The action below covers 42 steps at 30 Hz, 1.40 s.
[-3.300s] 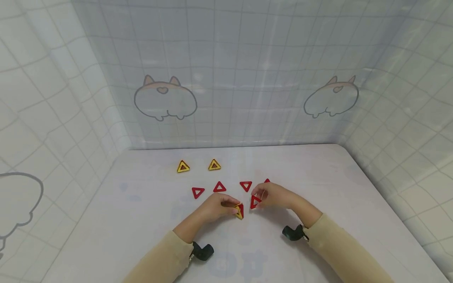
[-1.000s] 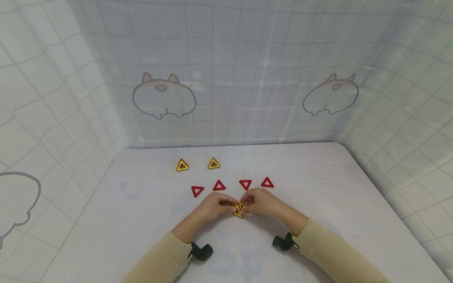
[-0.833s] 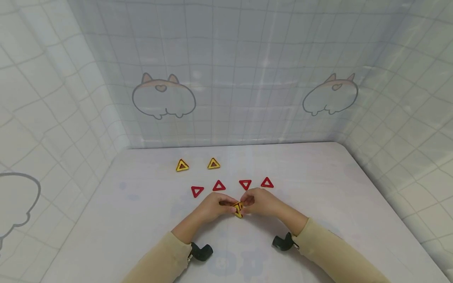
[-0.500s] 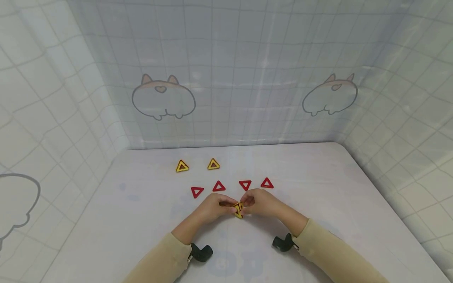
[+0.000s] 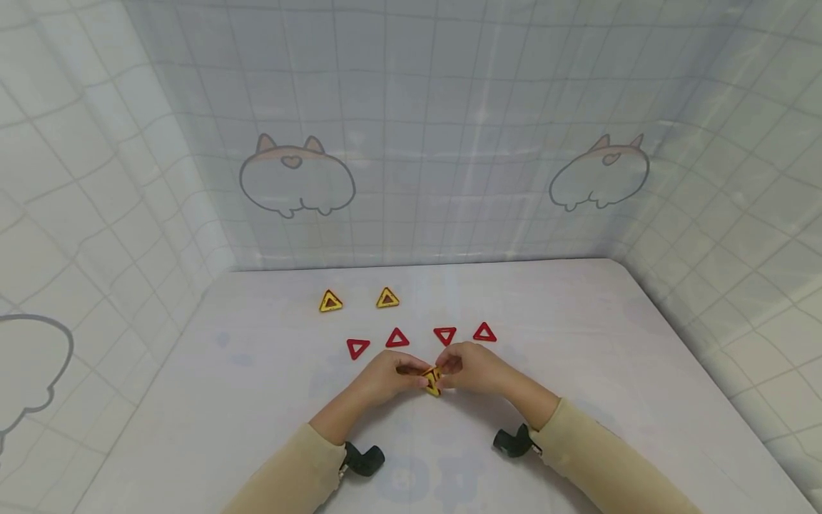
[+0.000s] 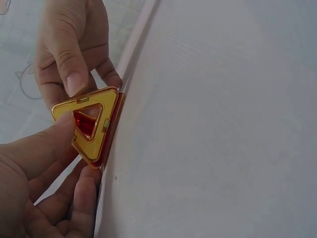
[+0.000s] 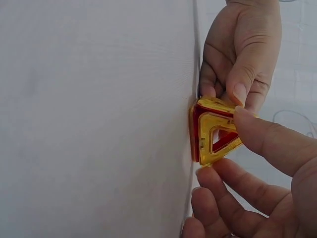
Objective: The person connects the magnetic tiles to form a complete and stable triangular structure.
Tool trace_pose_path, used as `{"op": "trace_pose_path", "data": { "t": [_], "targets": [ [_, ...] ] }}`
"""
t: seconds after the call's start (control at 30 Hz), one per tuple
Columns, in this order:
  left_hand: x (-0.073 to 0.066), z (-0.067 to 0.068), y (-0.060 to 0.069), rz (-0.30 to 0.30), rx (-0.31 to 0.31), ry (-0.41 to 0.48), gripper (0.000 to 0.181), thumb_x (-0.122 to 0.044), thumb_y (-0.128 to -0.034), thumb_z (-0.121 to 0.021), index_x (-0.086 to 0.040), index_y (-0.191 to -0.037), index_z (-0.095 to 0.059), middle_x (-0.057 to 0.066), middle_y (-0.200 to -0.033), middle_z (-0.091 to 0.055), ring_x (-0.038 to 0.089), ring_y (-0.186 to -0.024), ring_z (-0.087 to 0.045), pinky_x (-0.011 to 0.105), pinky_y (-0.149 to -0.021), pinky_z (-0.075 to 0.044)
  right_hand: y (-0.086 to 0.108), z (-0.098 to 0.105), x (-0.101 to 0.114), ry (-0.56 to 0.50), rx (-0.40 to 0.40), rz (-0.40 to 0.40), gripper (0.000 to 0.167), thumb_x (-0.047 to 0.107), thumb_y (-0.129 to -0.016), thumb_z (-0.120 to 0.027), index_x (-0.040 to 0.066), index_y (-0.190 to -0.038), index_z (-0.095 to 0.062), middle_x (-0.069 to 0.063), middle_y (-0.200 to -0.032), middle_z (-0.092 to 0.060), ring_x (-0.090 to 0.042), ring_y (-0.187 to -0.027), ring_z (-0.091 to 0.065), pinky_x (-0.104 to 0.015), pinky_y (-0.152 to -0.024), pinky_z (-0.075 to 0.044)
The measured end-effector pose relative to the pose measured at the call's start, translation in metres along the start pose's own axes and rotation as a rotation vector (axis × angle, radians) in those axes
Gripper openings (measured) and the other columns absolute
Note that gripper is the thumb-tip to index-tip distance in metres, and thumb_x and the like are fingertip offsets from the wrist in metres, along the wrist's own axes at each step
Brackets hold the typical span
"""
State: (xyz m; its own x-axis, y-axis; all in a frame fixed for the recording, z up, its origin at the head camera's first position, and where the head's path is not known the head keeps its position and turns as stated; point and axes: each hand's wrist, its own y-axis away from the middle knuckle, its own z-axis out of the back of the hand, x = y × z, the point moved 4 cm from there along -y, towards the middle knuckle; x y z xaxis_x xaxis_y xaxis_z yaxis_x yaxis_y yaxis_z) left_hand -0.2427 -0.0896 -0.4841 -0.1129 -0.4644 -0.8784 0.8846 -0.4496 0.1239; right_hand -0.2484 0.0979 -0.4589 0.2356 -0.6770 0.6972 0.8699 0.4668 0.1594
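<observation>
In the head view my left hand (image 5: 385, 375) and right hand (image 5: 477, 368) meet around a small pyramid-like cluster of yellow and red triangular magnetic tiles (image 5: 433, 390). My left thumb presses a yellow face of the cluster (image 6: 94, 149) in the left wrist view, its other fingers behind and below. From the opposite side, my right hand pinches the cluster (image 7: 206, 152), thumb on top and fingertips at its lower edge in the right wrist view. A red tile shows inside and along the base. The cluster's base stands on the white table, and its far faces are partly hidden.
Beyond the hands lie several loose red triangle tiles (image 5: 397, 338), including the rightmost red tile (image 5: 493, 338). Two yellow triangular pieces (image 5: 388, 305) with dark reddish centres sit farther back. Grid-patterned curtains (image 5: 411, 143) enclose the white table (image 5: 552, 300).
Over three seconds ago my right hand held a red triangle tile apart from the left hand's piece. It has since moved left onto the cluster. In the last second both hands stay nearly still.
</observation>
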Motion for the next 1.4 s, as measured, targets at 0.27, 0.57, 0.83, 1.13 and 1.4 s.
{"op": "trace_pose_path", "data": {
  "t": [0.27,0.57,0.83,1.13,1.4],
  "targets": [
    [0.001,0.006,0.005,0.014,-0.018,-0.04,0.025,-0.026,-0.0881,-0.078,-0.017,-0.111,-0.076,-0.007,-0.097,-0.072,0.013,-0.091,-0.065,0.035,-0.088,-0.054,0.002,0.0,0.008,-0.033,-0.059,0.073,0.023,0.023,-0.083,-0.083,0.014,-0.101,-0.071,0.006,-0.089,-0.065,-0.012,-0.079,-0.061,-0.028,-0.069,-0.052],
    [0.007,0.022,0.017,0.064,-0.108,-0.079,0.023,-0.026,-0.0913,-0.075,-0.016,-0.112,-0.074,-0.007,-0.1,-0.07,0.014,-0.094,-0.063,0.037,-0.088,-0.054,-0.001,-0.007,0.015,-0.012,-0.077,0.117,0.017,0.02,-0.084,-0.083,0.017,-0.096,-0.072,0.01,-0.087,-0.064,-0.009,-0.077,-0.061,-0.025,-0.068,-0.052],
    [0.015,0.049,0.025,0.125,-0.258,-0.098,0.02,-0.024,-0.0902,-0.076,-0.017,-0.109,-0.075,-0.007,-0.098,-0.069,0.013,-0.095,-0.062,0.035,-0.086,-0.054,0.0,-0.005,0.017,0.01,-0.099,0.123,0.013,0.018,-0.084,-0.083,0.016,-0.095,-0.075,0.011,-0.086,-0.066,-0.009,-0.074,-0.06,-0.024,-0.064,-0.053],
    [0.033,0.082,0.031,0.139,-0.357,-0.072,0.023,-0.02,-0.0915,-0.075,-0.012,-0.113,-0.074,-0.002,-0.103,-0.071,0.016,-0.096,-0.063,0.031,-0.081,-0.052,0.001,0.012,0.018,0.005,-0.175,0.111,0.012,0.015,-0.084,-0.082,0.017,-0.094,-0.076,0.008,-0.09,-0.064,-0.009,-0.076,-0.06,-0.025,-0.064,-0.052],
    [0.049,0.1,0.029,0.222,-0.39,-0.092,0.038,-0.024,-0.0875,-0.079,-0.01,-0.122,-0.069,0.011,-0.118,-0.065,0.028,-0.111,-0.057,0.043,-0.093,-0.049,-0.011,0.048,0.016,0.034,-0.264,0.104,0.013,0.012,-0.085,-0.08,0.013,-0.098,-0.078,0.004,-0.093,-0.066,-0.012,-0.079,-0.059,-0.027,-0.066,-0.051]
  ]
}}
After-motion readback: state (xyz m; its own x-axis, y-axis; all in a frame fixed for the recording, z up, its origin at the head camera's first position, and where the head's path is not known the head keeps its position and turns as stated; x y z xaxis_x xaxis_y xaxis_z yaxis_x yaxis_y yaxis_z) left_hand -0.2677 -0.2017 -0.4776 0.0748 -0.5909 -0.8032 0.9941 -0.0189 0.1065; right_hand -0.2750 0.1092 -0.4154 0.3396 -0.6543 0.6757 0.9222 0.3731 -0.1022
